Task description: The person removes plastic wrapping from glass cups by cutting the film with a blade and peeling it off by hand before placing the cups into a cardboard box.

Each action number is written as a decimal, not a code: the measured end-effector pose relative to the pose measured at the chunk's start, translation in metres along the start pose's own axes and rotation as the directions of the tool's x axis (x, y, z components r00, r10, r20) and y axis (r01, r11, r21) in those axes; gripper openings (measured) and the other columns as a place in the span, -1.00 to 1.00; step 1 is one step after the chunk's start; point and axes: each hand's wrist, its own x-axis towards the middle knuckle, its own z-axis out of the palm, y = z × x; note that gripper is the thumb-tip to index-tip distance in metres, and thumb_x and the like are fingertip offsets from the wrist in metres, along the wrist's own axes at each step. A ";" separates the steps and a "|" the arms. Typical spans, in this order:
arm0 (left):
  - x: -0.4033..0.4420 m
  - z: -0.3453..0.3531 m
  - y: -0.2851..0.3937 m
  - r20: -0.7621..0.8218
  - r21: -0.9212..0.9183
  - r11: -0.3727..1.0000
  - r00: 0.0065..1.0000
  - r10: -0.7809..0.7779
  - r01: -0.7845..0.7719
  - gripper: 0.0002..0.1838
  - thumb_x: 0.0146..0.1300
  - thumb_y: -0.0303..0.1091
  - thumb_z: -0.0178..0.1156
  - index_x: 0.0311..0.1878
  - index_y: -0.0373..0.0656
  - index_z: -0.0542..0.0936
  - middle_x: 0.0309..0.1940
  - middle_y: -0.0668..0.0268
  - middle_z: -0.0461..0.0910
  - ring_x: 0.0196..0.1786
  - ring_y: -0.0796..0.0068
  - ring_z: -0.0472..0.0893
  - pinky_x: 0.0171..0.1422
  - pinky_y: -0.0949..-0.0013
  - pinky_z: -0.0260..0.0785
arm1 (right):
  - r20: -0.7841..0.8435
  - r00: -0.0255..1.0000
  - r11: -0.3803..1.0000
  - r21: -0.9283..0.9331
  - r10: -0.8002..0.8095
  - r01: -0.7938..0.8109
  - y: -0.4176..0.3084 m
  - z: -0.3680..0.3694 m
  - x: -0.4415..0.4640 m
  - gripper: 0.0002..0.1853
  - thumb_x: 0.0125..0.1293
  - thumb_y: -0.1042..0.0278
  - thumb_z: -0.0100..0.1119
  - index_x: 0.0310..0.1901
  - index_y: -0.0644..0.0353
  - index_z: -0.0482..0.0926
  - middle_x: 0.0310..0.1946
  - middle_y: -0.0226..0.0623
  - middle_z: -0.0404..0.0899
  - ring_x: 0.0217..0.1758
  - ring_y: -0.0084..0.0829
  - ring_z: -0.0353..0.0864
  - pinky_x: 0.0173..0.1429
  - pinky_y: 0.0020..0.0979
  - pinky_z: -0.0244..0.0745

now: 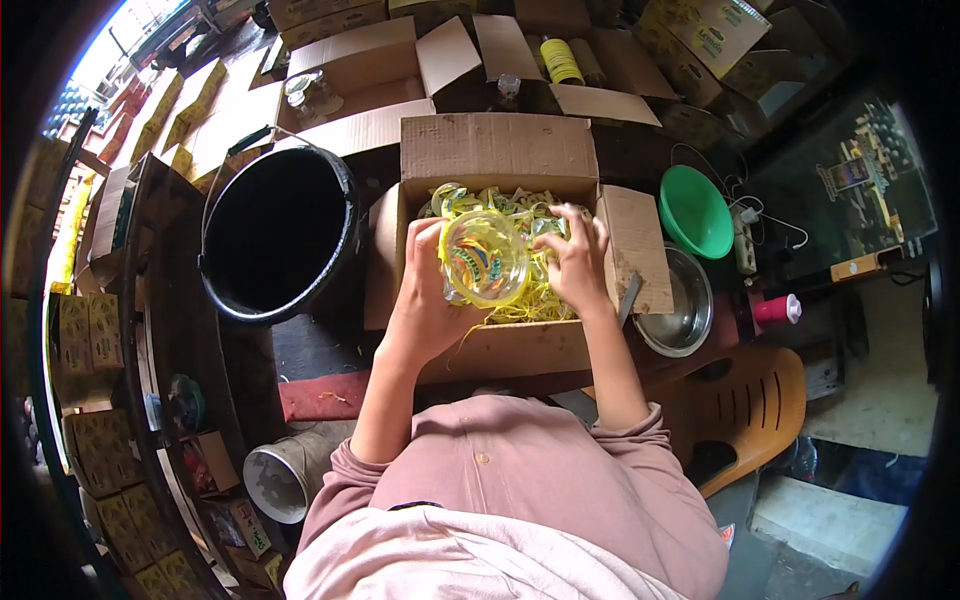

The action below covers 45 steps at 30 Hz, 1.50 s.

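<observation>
Clear container (487, 258), gripped by the left hand (425, 292); just right of it, the right hand (574, 258), fingers bent, its hold impossible to tell. Smooth walls could slip from a one-sided grip. Below both hands, loose yellow strips (545, 303) inside the carton (530, 350) could snag; farther left, the black bucket (270, 230) could catch a dropped piece.

Print on clear cup (487, 258) too small to read; steel bowl (688, 305) partly hidden under flap (636, 240).
</observation>
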 end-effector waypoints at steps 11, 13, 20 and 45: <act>-0.007 -0.005 -0.009 -0.054 0.038 0.994 0.993 -0.105 0.107 -0.19 -0.32 -0.49 0.40 0.08 -0.20 0.17 -0.03 0.07 0.26 0.02 0.11 0.37 0.10 0.22 0.27 | -0.011 0.979 0.665 0.735 0.203 -0.130 0.012 0.000 -0.009 -0.75 -0.02 0.45 0.32 -0.23 0.01 0.64 0.03 -0.33 0.48 0.23 -0.32 0.31 0.25 -0.25 0.17; -0.012 -0.012 -0.009 -0.078 -0.089 0.979 0.978 -0.192 0.185 -0.20 -0.27 -0.49 0.40 0.08 -0.20 0.16 -0.02 0.11 0.26 0.01 0.21 0.40 0.05 0.27 0.32 | 0.104 0.970 0.412 0.891 0.220 -0.189 0.004 -0.012 -0.006 -0.67 0.00 0.46 0.32 -0.13 0.05 0.60 -0.01 -0.37 0.50 0.17 -0.39 0.37 0.20 -0.30 0.25; -0.047 -0.065 -0.007 -0.340 -0.252 0.950 0.902 -0.266 0.185 -0.22 -0.18 -0.64 0.32 0.12 -0.15 0.13 0.01 0.23 0.21 0.00 0.38 0.42 -0.01 0.38 0.40 | 0.273 0.962 0.986 0.165 -0.022 -0.024 -0.003 0.008 0.019 -0.61 0.11 0.31 0.20 0.04 -0.10 0.50 0.09 -0.24 0.37 0.16 -0.37 0.33 0.28 -0.15 0.15; -0.032 0.041 0.012 -0.165 -0.380 0.890 0.928 -0.334 0.253 -0.22 -0.10 -0.65 0.27 0.21 -0.20 0.11 0.16 0.22 0.15 0.13 0.40 0.31 0.11 0.36 0.30 | 0.258 0.578 0.630 -0.402 0.774 -0.665 0.235 0.027 -0.162 -0.84 0.04 0.36 0.13 -0.33 0.13 0.64 -0.23 -0.16 0.60 -0.10 -0.14 0.56 -0.06 -0.24 0.50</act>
